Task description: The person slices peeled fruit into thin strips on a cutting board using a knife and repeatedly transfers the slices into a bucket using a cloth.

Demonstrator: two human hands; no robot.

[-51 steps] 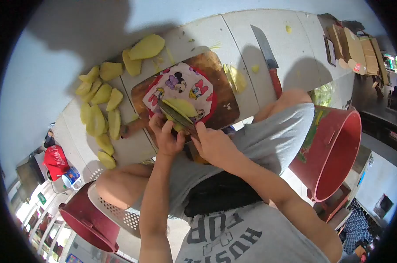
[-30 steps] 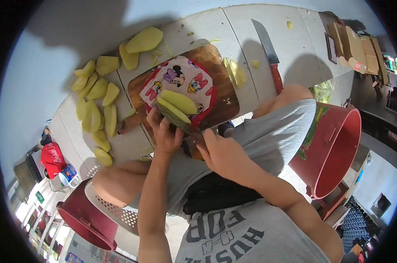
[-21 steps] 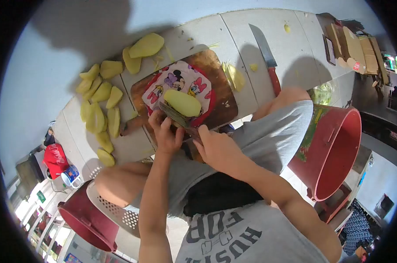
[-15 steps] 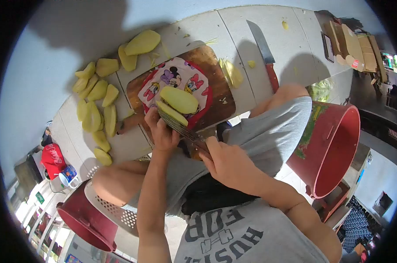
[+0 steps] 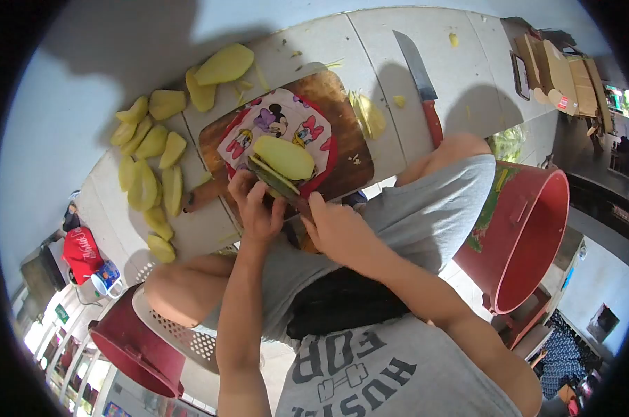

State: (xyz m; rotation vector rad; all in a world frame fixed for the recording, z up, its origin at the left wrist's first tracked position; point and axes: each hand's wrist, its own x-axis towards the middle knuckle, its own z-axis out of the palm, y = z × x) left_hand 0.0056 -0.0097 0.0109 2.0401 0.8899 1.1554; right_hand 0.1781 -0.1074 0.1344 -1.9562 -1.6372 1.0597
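Note:
My right hand [image 5: 335, 229] is closed round the handle of a knife [image 5: 278, 184], whose blade lies along a pale green fruit piece [image 5: 264, 171]. My left hand [image 5: 255, 205] grips that piece from below, its fingers close to the blade. A larger peeled piece [image 5: 284, 157] rests just above on a patterned cloth [image 5: 273, 115]. Under the cloth is a wooden board [image 5: 353, 149] with a handle at its left. Many cut pieces [image 5: 144, 186] lie on the tiles to the left, and other slices [image 5: 369, 117] are right of the board.
A second knife [image 5: 419, 69] with a red handle lies on the tiles at the right. Red bins [image 5: 530, 240] stand at the right and lower left. A white perforated basket [image 5: 189, 340] is beside the left knee. A mug [image 5: 107, 279] sits near a red bag [image 5: 82, 254].
My right hand has moved left and slightly up with the knife, the blade sliding along the piece in my left hand. The left hand has barely moved.

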